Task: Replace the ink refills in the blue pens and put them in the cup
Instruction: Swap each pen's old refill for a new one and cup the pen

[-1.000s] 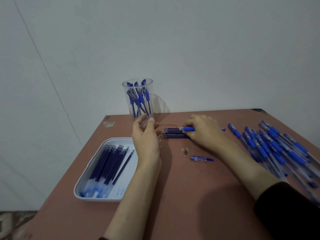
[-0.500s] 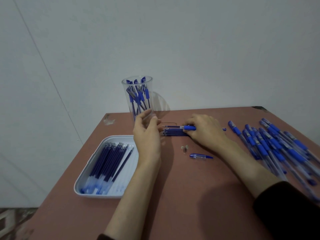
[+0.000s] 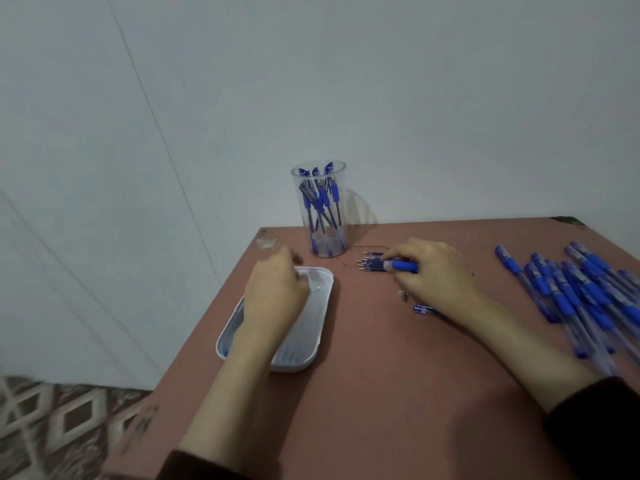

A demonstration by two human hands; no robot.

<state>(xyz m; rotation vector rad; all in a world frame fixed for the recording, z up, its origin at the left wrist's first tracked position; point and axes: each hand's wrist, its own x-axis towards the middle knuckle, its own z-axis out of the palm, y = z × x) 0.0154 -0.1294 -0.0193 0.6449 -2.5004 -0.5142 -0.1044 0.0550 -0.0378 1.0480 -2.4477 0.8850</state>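
On the bench [image 3: 381, 375], my right hand [image 3: 433, 273] grips a blue pen [image 3: 403, 265]; my left hand [image 3: 273, 292] curls over the tray [image 3: 325, 284], grasp indiscernible. Some pens [image 3: 322, 202] stand in the cup [image 3: 343, 202]; a pile [image 3: 588, 289] apparently awaits refilling.

One wide-angle view, worn on the person's head, looks forward and down from above the near side of the table [image 3: 381, 393]. It faces the wall [image 3: 381, 98], which fills the upper half. The floor [image 3: 52, 427] shows at lower left. The camera sits close. Both forearms enter from the bottom edge. The left hand [image 3: 273, 296] and the right hand [image 3: 433, 275], gripping a pen [image 3: 403, 265], lie mid-frame. The cup [image 3: 320, 209] stands beyond them.
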